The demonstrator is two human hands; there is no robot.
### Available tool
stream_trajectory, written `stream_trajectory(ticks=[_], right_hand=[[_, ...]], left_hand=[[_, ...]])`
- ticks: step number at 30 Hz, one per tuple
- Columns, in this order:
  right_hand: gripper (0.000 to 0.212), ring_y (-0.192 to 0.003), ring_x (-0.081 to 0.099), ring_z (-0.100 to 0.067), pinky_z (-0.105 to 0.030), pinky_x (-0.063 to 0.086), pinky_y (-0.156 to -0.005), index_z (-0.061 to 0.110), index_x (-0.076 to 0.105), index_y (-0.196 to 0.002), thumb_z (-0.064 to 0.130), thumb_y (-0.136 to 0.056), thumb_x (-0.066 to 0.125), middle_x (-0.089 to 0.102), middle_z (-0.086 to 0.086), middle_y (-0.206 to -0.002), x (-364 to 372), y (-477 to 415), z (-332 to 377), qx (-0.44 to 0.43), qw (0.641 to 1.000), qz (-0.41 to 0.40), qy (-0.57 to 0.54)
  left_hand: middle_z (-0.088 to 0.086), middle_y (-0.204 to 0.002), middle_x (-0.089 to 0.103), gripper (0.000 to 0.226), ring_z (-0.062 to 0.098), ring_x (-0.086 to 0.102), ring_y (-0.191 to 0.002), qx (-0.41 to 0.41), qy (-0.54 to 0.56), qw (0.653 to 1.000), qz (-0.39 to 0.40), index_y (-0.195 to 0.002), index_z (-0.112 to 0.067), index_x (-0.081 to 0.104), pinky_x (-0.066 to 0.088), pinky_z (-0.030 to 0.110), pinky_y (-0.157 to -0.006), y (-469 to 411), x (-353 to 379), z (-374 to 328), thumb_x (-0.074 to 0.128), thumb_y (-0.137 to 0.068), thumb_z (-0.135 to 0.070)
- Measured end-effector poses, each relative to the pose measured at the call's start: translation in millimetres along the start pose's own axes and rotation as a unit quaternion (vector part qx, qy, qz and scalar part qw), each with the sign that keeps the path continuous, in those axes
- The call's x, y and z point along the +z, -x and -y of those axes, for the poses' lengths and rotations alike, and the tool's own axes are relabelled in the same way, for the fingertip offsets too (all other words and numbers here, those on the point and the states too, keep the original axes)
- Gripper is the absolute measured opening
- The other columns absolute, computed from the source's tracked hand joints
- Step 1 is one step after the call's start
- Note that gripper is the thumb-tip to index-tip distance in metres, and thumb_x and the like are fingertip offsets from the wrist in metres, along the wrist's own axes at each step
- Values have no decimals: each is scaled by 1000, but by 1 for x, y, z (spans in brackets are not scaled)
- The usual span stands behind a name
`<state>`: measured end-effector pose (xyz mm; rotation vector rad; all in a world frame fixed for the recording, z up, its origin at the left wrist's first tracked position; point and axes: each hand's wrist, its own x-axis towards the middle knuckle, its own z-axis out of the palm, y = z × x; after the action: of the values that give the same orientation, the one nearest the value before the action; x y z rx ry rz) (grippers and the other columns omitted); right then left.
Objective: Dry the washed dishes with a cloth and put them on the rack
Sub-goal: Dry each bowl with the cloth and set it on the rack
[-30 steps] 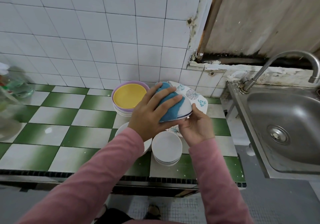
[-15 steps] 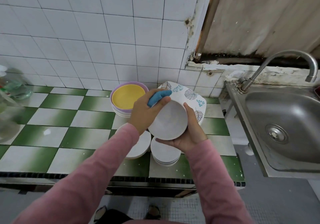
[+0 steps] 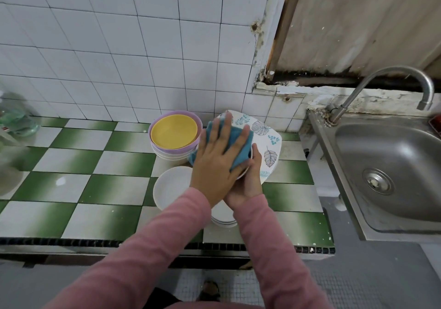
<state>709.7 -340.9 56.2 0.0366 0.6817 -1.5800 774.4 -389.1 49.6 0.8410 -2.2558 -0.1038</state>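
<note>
Half a second ago the bowl's white inside faced up with the cloth bunched at its rim. Now the left hand (image 3: pixel 214 165) lies flat, fingers spread, pressing the blue cloth (image 3: pixel 238 146) over the bowl (image 3: pixel 244 174), hiding most of it. The right hand (image 3: pixel 248 184) cups it from beneath, fingers curled round. The leaf-patterned plate (image 3: pixel 267 141) is at 2 o'clock, the yellow dish (image 3: pixel 174 134) at 10, the white plate (image 3: pixel 171 187) at 8 and the sink (image 3: pixel 393 165) at 3.

The cloth (image 3: pixel 238 146) is soft, matt blue fabric. The bowl (image 3: pixel 245 172) beneath it shows a smooth, glossy white rim, and the yellow plate (image 3: pixel 174 131) looks like matt plastic. Sink (image 3: pixel 393 156) and tap (image 3: pixel 353 96) are dull-sheen metal; wall tiles (image 3: pixel 119 58) and counter tiles (image 3: pixel 71 160) are glazed and glossy, and the wall panel (image 3: pixel 358 22) is rough and matt.
</note>
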Motion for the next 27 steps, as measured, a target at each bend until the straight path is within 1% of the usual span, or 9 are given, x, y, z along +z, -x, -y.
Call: stream_trajectory(ticks=[2,5,8,10,13,16,19,21,27], right_hand=[[62,-128,57,-28,-45,37,-114,25,58,-136,61,-87,47,65,-8,-132,-1,-2,-1,-40,999,-8,9],[61,-129,55,-24,-43,37,-114,27,52,-142,60,-92,41,61,-4,-138,-3,-5,2,-70,997,-14,18],[45,-116,65,-20,-41,46,-103,29,64,-125,54,-97,38,69,0,-125,-4,-6,6,-105,994,-7,4],[46,-111,67,-21,-41,49,-98,28,65,-122,56,-97,40,71,-2,-121,-6,-7,13,-98,995,-13,14],[65,-119,63,-26,-40,54,-91,22,55,-139,65,-92,42,66,-9,-130,-10,-8,25,-56,997,-18,43],[77,-123,60,-28,-40,57,-85,19,54,-141,71,-84,47,64,-11,-132,-10,-10,36,-33,999,-16,38],[83,-121,61,-29,-41,57,-84,16,54,-140,70,-77,54,65,-12,-131,-12,-9,40,-18,1000,-18,19],[82,-117,64,-29,-41,58,-81,14,54,-139,71,-81,49,66,-14,-129,-20,-7,41,-17,999,-24,33],[89,-117,62,-34,-46,58,-87,4,52,-139,71,-79,49,62,-21,-130,-30,-4,49,2,999,0,48]], left_hand=[[8,-164,3,59,29,1,-152,-21,-44,997,56,-156,-21,8,1,47,-123,7,7,-3,11,-104,-50],[8,-164,-7,70,26,-10,-152,-2,-49,988,144,-156,-15,-4,-6,44,-122,9,7,1,14,-100,-54],[7,-164,-15,81,20,-15,-151,19,-41,965,260,-157,-18,-5,-12,36,-122,5,3,4,3,-92,-66],[5,-164,-11,85,18,-15,-151,34,-25,952,302,-156,-19,-6,-13,34,-121,2,1,3,-3,-88,-69],[3,-165,0,85,16,-7,-152,63,28,957,282,-157,-16,3,-9,32,-122,-5,-7,6,2,-91,-69],[0,-163,11,81,15,6,-152,113,5,964,241,-156,-16,14,1,35,-124,-4,-10,9,14,-94,-67],[-2,-164,9,85,15,8,-152,138,-22,952,272,-157,-18,14,4,34,-124,-2,-10,11,15,-91,-72],[0,-162,18,77,17,19,-150,149,-4,947,284,-156,-18,22,10,33,-123,-2,-11,15,23,-93,-62],[5,-129,65,50,26,65,-114,188,38,945,266,-134,-11,59,40,37,-106,-4,-7,24,51,-88,-29]])
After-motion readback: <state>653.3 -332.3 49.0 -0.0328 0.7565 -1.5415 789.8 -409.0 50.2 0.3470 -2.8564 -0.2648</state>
